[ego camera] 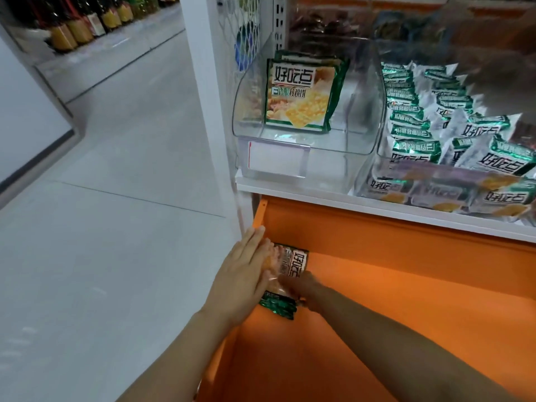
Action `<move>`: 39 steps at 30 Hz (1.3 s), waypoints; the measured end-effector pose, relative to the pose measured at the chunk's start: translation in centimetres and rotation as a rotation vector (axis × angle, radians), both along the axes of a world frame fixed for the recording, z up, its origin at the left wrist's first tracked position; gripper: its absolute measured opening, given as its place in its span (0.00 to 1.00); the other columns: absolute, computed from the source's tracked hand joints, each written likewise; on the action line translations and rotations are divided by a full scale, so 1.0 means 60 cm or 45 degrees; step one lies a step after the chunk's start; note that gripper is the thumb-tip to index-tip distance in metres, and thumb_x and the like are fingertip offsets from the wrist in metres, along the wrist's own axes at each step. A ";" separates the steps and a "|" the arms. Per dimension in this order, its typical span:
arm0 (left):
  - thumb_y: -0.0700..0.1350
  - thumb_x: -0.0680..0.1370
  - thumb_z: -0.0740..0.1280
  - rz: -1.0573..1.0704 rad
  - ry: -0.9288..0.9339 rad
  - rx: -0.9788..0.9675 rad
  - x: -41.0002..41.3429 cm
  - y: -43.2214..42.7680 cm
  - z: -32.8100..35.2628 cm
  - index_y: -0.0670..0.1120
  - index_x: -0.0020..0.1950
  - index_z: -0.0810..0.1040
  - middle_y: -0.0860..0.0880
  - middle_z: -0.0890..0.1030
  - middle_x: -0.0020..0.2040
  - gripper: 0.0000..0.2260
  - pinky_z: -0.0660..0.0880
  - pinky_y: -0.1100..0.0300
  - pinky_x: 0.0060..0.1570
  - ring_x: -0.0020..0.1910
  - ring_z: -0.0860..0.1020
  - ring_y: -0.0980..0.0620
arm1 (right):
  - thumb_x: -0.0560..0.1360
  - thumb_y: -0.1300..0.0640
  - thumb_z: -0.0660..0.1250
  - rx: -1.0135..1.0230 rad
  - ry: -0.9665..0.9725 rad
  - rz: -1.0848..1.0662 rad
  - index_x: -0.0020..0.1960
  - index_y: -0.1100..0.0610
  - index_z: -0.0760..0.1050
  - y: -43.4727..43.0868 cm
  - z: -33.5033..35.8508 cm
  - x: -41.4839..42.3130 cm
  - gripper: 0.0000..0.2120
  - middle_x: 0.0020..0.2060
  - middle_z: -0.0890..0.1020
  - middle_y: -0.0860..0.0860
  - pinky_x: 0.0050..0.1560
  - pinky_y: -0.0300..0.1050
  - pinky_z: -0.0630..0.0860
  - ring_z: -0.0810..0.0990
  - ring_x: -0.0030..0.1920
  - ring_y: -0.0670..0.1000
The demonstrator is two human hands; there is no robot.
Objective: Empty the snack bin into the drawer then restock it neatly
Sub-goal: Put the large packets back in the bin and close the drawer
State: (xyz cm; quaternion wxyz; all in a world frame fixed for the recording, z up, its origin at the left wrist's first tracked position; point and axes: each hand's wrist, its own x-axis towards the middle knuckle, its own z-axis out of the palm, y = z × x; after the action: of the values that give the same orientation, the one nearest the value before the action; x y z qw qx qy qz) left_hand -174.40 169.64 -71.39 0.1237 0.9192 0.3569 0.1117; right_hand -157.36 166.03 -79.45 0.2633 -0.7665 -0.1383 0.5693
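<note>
A clear plastic snack bin (307, 158) stands nearly empty, with a few green-and-yellow biscuit packets (301, 94) upright against its back wall. Just beneath it, the orange drawer (391, 314) is pulled open. A small stack of matching packets (295, 264) stands on edge near the drawer's far left corner.

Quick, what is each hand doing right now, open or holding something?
The left hand is open, flat against the snack packets in the drawer.
The right hand grips the same snack packets.
</note>
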 end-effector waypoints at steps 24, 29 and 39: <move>0.76 0.65 0.59 0.037 -0.132 -0.631 0.024 -0.006 0.076 0.53 0.77 0.56 0.57 0.60 0.75 0.47 0.53 0.54 0.75 0.75 0.56 0.55 | 0.64 0.60 0.80 0.422 -0.242 0.714 0.64 0.53 0.68 -0.081 0.212 0.124 0.33 0.53 0.77 0.50 0.45 0.44 0.80 0.80 0.49 0.50; 0.49 0.65 0.80 0.029 -0.454 -1.168 0.046 -0.026 0.157 0.50 0.65 0.71 0.53 0.84 0.53 0.32 0.78 0.59 0.55 0.52 0.82 0.57 | 0.64 0.58 0.80 0.656 -0.382 0.864 0.65 0.50 0.68 -0.099 0.337 0.118 0.34 0.56 0.76 0.47 0.48 0.38 0.77 0.78 0.54 0.48; 0.44 0.66 0.78 0.070 -0.858 -0.984 0.017 -0.042 0.319 0.48 0.60 0.76 0.51 0.85 0.50 0.24 0.79 0.64 0.42 0.49 0.83 0.54 | 0.70 0.48 0.75 0.994 -0.707 1.022 0.71 0.47 0.65 -0.113 0.528 0.092 0.34 0.69 0.68 0.44 0.61 0.43 0.75 0.76 0.61 0.47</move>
State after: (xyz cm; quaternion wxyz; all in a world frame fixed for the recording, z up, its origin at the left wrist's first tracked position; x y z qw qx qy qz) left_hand -173.38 167.11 -52.27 0.5595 0.7095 0.3366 0.2652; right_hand -151.87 159.27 -47.79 0.2438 -0.6215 -0.6766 0.3107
